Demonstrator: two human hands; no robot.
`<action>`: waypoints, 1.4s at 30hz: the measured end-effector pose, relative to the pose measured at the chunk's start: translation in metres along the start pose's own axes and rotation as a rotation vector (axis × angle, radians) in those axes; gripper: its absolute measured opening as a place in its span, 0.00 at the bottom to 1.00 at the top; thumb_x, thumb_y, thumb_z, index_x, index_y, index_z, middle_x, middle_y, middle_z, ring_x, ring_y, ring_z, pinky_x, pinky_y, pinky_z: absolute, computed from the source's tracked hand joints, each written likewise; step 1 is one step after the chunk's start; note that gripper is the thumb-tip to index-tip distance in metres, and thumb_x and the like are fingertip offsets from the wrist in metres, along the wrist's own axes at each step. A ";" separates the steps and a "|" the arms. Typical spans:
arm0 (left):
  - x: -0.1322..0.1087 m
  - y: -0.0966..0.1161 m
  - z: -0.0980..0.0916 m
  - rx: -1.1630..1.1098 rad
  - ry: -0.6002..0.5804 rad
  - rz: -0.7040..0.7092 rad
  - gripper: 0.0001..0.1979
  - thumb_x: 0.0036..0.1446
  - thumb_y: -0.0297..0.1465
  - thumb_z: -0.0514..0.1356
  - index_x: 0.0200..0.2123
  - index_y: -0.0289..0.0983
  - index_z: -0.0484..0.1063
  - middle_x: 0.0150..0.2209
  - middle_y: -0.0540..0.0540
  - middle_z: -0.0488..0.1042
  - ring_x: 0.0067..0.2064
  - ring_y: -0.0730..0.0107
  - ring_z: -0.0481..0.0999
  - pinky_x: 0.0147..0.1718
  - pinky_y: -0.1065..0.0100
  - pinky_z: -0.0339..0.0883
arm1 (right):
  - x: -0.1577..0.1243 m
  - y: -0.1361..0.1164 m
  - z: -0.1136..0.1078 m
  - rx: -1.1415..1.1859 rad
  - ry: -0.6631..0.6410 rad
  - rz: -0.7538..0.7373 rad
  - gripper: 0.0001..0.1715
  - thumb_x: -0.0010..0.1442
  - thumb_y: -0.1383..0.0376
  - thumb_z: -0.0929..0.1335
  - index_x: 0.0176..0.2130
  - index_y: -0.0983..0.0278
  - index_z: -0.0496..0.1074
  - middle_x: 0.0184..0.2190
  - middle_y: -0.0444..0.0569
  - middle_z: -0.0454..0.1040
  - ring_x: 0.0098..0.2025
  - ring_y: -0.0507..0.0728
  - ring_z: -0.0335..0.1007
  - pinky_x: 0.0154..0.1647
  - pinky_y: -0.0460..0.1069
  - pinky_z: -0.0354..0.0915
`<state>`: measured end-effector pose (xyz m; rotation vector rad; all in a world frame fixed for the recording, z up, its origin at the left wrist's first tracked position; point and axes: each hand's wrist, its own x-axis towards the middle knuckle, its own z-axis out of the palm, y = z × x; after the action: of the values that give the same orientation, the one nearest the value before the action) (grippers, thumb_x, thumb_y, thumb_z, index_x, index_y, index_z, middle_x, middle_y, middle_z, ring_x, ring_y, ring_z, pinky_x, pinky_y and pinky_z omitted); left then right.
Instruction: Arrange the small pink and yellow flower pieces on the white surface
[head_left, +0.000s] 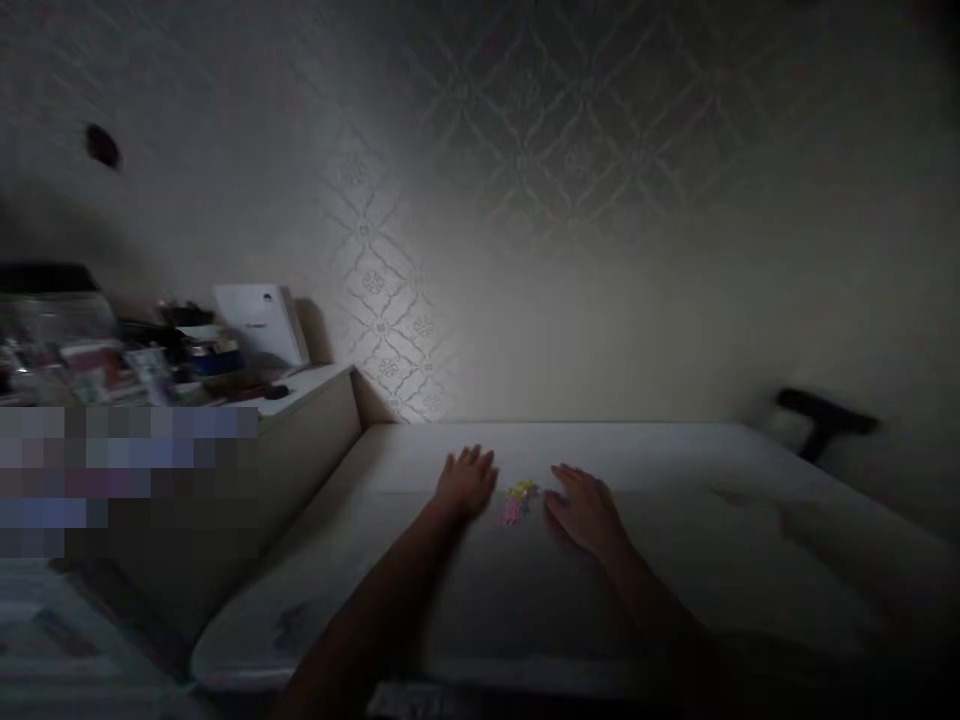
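A small heap of thin little pieces lies on the white table (480,600), yellow pieces (523,489) at the back and pink pieces (512,512) in front. Some paler bits show at its right side. The dim, blurred picture hides what kind of pieces they are. To the left of the heap is my left hand (466,482), palm down with fingers spread, apart from the pieces. My right hand (585,507) is on the other side, its fingers stretched out toward the heap. I see nothing held in either hand.
A white cabinet (315,450) stands along the table's left side, with a white box (259,325) and many jars and bottles on top. A black, gun-shaped device (825,415) is at the far right. Behind the table rises a patterned wall (585,300).
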<state>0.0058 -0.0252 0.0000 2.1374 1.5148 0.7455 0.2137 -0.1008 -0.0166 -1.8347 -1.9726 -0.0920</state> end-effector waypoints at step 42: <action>-0.010 0.010 0.000 0.583 -0.034 0.076 0.24 0.67 0.40 0.43 0.61 0.39 0.61 0.64 0.39 0.61 0.64 0.55 0.60 0.60 0.49 0.54 | 0.045 0.213 -0.005 -0.429 0.138 -0.141 0.21 0.58 0.75 0.58 0.42 0.69 0.77 0.45 0.62 0.78 0.50 0.63 0.73 0.52 0.59 0.67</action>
<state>0.0103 -0.0383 0.0045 2.6121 1.8025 0.3021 0.4188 -0.0363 -0.0481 -1.8701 -2.0979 -0.7160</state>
